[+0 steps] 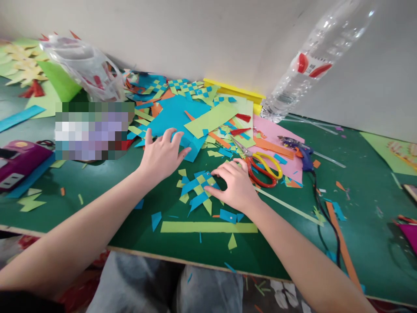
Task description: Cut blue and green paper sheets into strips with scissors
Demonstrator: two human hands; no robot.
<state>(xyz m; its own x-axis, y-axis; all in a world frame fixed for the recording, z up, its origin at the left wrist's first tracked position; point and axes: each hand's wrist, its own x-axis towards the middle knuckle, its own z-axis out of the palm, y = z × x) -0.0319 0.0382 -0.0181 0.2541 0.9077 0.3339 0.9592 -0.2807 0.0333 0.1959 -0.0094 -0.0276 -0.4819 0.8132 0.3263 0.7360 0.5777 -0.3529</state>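
Observation:
A woven paper fish (199,188) in blue and light green lies flat on the green table, with a small eye near its upper right corner. My right hand (236,184) is at the fish's right end. Its thumb lies over the fish and its forefinger is by the eye, with a gap between the two. My left hand (162,152) is open, fingers spread, above the lower left part of a blue paper sheet (172,115); whether it touches the sheet I cannot tell. Scissors (263,169) with red and yellow handles lie just beyond my right hand.
A light green strip (208,227) lies near the front edge. At the right are a glue gun (302,156) with a black cord and a tall plastic bottle (306,65). More woven fish (185,87), a plastic bag (86,65) and a purple case (24,163) stand around.

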